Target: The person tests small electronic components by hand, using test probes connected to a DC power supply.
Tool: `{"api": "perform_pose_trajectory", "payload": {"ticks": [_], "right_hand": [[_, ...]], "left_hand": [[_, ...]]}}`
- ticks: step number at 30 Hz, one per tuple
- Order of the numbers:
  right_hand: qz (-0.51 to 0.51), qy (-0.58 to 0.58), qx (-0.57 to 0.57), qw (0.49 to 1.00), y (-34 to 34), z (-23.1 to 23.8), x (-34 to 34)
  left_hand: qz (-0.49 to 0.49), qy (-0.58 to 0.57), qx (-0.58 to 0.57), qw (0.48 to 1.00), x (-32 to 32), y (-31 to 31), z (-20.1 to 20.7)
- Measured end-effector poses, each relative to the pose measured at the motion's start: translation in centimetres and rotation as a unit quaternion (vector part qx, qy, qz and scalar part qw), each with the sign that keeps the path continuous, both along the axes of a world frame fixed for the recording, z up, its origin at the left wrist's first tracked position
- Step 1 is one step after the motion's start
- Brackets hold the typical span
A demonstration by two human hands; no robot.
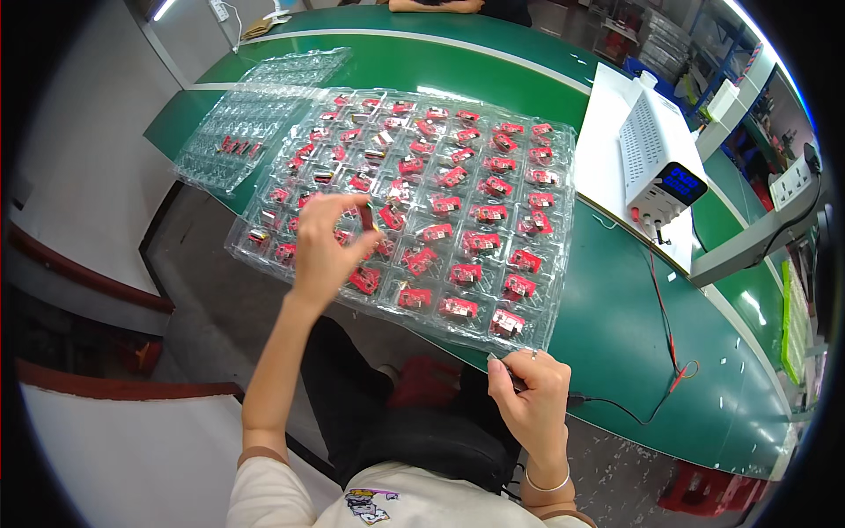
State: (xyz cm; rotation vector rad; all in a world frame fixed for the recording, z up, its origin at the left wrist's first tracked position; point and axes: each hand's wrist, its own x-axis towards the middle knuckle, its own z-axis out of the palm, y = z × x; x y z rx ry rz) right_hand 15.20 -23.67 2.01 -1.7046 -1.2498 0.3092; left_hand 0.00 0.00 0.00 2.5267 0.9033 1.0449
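Observation:
Above the large clear plastic tray (563,290), my left hand (322,251) pinches a small dark-and-red piece (367,218), seen edge-on, that looks like a circuit board. Many small red circuit boards (481,241) sit in the tray's pockets, some lying at an angle. By the tray's near right corner, my right hand (535,396) is closed around a cable plug, mostly hidden by the fingers. A small silvery tip (493,357) shows at the thumb, and a black cable (616,407) comes out on the other side of the hand.
A second clear tray (207,141) with a few red pieces lies at the far left. On the right, a white power supply (664,158) stands on a white board; red and black leads (673,348) run across the green table (616,308). Another person's arms (436,5) rest at the far edge.

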Motion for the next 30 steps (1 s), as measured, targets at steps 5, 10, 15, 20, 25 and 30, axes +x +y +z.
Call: {"api": "perform_pose_trajectory", "payload": {"ticks": [5,10,15,20,25,30], "right_hand": [[-0.008,-0.005,0.006,1.0,0.5,-0.7,0.4],[-0.004,-0.013,0.002,1.0,0.9,-1.0,0.5],[-0.003,-0.012,0.003,1.0,0.9,-1.2,0.9],[-0.017,-0.002,-0.003,1.0,0.8,-1.5,1.5],[-0.003,-0.004,0.001,1.0,0.9,-1.5,1.5],[0.0,-0.009,-0.003,1.0,0.6,-1.4,1.4]], "left_hand": [[0.007,0.14,0.001,0.99,-2.0,6.0,-0.7],[-0.055,0.163,-0.096,0.98,-1.8,7.4,0.8],[-0.131,0.223,-0.2,0.945,-1.2,9.6,1.8],[-0.125,0.249,-0.231,0.932,0.1,9.5,2.4],[-0.119,0.189,-0.062,0.973,1.4,11.4,0.4],[-0.112,0.285,0.077,0.949,1.5,11.7,0.2]]}}
